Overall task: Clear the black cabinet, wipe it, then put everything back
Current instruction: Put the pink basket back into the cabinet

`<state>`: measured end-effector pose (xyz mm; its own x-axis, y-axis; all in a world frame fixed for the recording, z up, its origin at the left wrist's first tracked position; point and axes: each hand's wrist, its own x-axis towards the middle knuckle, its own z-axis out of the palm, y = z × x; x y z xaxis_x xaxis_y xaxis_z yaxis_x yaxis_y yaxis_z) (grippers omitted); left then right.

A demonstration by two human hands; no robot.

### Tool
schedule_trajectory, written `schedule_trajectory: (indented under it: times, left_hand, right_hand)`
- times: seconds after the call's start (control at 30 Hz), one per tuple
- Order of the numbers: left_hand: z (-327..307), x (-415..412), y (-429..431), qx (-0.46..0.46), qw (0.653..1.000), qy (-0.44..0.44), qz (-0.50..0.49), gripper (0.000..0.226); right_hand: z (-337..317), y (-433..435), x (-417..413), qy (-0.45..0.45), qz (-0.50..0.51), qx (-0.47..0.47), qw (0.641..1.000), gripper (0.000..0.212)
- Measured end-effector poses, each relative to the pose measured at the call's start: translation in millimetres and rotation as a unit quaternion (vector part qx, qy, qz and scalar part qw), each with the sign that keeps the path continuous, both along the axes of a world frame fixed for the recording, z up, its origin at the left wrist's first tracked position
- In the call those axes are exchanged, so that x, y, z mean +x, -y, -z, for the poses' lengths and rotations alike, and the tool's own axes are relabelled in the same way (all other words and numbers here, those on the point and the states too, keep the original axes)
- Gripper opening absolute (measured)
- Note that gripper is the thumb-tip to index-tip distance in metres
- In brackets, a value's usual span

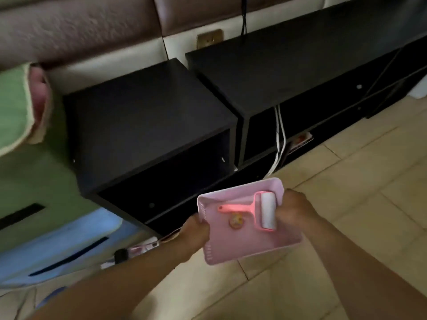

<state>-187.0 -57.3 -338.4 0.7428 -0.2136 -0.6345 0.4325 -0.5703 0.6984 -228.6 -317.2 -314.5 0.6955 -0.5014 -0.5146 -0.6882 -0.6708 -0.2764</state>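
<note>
Pale floor tiles [346,181] and a padded, dusky-pink wall [80,26] frame a dim corner where the black cabinet [147,116] stands against the wall, its top bare and its open front compartment too dark to read. Just in front of its lower edge, held clear above the floor, is a pink tray [231,248] with a pink-handled lint roller [268,210] and a small round item [235,221] lying inside. The left hand [196,232] grips the tray's near-left rim with fingers curled round it, and the right hand [293,209] clamps the opposite rim beside the roller. A few blurred small items [138,250] lie on the floor at the cabinet's foot. To the right sits a longer black bench [288,65] with white cables [280,139] hanging down; to the left are a green unit [34,192] and a blue one [57,248]. With the top bare, clearing looks largely done, but no cloth shows, so whether the wipe is finished and this tray is going back or coming off cannot be told.
</note>
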Motion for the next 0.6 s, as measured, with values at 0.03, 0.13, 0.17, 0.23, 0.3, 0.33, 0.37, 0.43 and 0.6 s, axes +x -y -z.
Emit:
schedule_trajectory:
  times: [0.03, 0.13, 0.17, 0.23, 0.3, 0.33, 0.37, 0.43, 0.6]
  left_hand:
    - [5, 2, 2, 0.0, 1.0, 0.005, -0.017, 0.019]
    - [24, 7, 0, -0.012, 0.999, 0.001, -0.05, 0.023]
    - [28, 6, -1, -0.007, 0.998, 0.001, -0.06, 0.024]
    - [35, 10, -7, 0.019, 0.996, 0.016, -0.085, 0.021]
    - [39, 16, -18, 0.052, 0.994, 0.044, -0.091, 0.018]
    - [44, 22, -25, 0.081, 0.992, 0.058, -0.078, 0.021]
    - [48, 26, -32, 0.116, 0.989, 0.069, -0.068, 0.024]
    - [54, 33, -41, 0.173, 0.979, 0.088, -0.056, 0.029]
    - [62, 43, -42, 0.257, 0.96, 0.109, -0.017, 0.044]
  right_hand:
    - [8, 2, 13, 0.002, -0.022, -0.004, 1.0, 0.028]
    - [4, -1, 45, -0.011, -0.065, -0.001, 0.998, 0.014]
    - [-2, -5, 50, -0.015, -0.07, 0.006, 0.997, 0.012]
    - [-11, -18, 53, -0.028, -0.071, 0.02, 0.997, 0.019]
    - [-7, -33, 50, -0.044, -0.075, 0.028, 0.996, 0.014]
    - [-1, -42, 48, -0.043, -0.073, 0.04, 0.996, 0.012]
    - [7, -50, 47, -0.041, -0.066, 0.058, 0.995, 0.014]
    - [21, -63, 48, -0.025, -0.057, 0.089, 0.994, 0.013]
    - [42, -74, 78, 0.034, -0.083, 0.075, 0.993, 0.019]
